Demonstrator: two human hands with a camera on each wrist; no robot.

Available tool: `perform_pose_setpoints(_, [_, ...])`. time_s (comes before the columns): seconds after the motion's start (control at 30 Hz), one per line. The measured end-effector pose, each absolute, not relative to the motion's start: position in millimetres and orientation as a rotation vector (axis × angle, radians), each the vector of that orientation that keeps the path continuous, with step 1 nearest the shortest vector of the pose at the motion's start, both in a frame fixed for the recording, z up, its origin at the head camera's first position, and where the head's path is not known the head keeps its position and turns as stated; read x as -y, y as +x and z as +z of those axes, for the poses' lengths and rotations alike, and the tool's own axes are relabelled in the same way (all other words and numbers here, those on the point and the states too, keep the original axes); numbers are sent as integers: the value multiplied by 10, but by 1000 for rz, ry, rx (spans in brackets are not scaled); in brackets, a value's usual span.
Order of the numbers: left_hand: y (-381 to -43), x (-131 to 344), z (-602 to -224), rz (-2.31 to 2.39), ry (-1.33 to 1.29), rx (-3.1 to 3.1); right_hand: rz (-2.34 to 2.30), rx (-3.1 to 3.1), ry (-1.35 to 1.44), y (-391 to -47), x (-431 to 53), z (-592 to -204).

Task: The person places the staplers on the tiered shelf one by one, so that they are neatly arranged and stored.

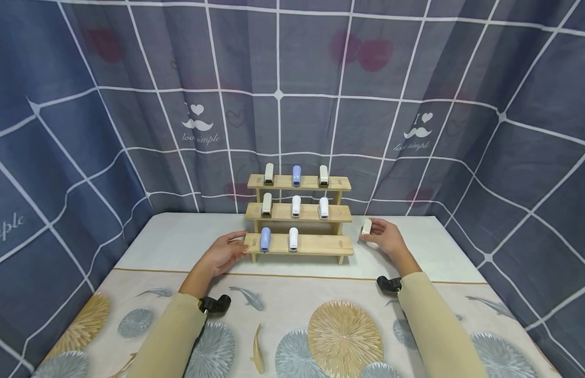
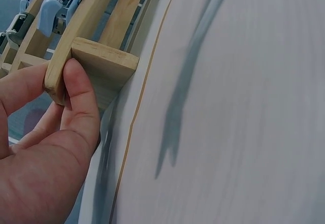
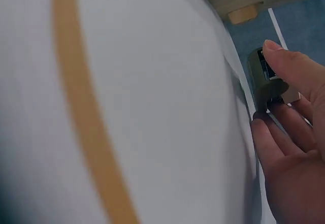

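Note:
A three-step wooden display rack stands on the table, bearing several small staplers in white, cream and blue. My left hand pinches the left end of its lowest step between thumb and fingers; the left wrist view shows the thumb on the wooden board. To the right of the rack, apart from it, my right hand holds a cream stapler by thumb and fingers. In the right wrist view the stapler's dark underside faces the camera. On the lowest step sit a blue stapler and a white stapler, left and middle.
Three staplers stand on the middle step and three on the top step. Behind the table hangs a blue checked curtain, which also closes both sides. A patterned cloth covers the table's near part.

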State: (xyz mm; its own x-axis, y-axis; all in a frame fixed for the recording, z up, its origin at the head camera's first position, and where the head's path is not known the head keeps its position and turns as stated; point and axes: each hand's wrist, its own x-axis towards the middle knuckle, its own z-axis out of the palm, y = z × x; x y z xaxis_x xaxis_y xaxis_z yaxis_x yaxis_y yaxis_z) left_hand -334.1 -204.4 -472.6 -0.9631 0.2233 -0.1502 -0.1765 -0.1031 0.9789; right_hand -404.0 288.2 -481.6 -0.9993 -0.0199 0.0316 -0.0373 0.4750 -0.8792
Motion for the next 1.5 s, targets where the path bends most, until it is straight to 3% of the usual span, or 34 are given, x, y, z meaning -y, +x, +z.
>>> perform_pose_setpoints(0.83, [-3361,2068,-4752,2163,64,-1889,1768,2422,339,-3424,-2665,-4580])
perform_pose_setpoints(1.5, [-3347,2041,-4728,2156,41,-1905,1884,2339,586,-3217,-2301,-4554])
